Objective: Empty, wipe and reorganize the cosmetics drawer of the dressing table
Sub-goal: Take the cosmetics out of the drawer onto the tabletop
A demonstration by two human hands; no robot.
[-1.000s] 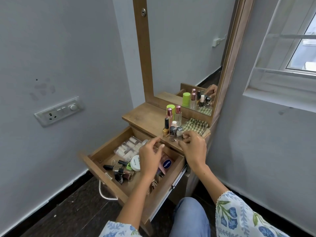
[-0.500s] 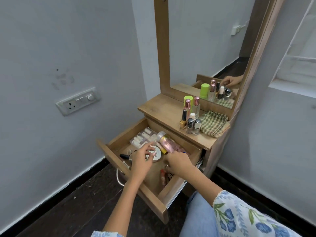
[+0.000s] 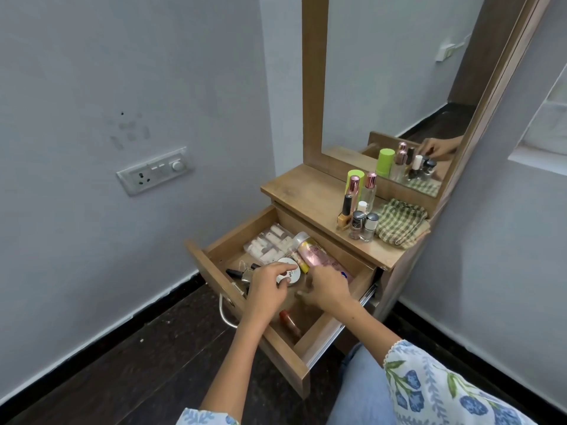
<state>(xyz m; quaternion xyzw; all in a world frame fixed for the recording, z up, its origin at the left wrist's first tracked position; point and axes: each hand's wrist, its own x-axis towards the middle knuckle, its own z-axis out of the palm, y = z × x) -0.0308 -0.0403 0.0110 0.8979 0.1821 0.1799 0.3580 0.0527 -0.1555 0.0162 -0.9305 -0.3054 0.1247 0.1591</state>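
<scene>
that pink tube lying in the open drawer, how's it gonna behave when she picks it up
The pink tube lies on its side among other items, so its round body would probably roll if nudged. It looks like glossy plastic, likely light and a little slippery. Its silver cap end rests against the clear packet, which may shift as the tube lifts out.

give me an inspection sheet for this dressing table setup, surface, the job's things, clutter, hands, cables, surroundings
Surface: wooden tabletop, left part bare.
Job's things: drawer pulled open, holding a round white tin, a pink tube, a clear packet and dark nail polish bottles; more bottles stand on top.
Clutter: checked cloth bunched beside the bottles.
Hands: left hand on the tin; right hand reaching into the drawer, grasp not visible.
Cables: nothing seen.
Surroundings: mirror, wall socket, dark floor.
</scene>
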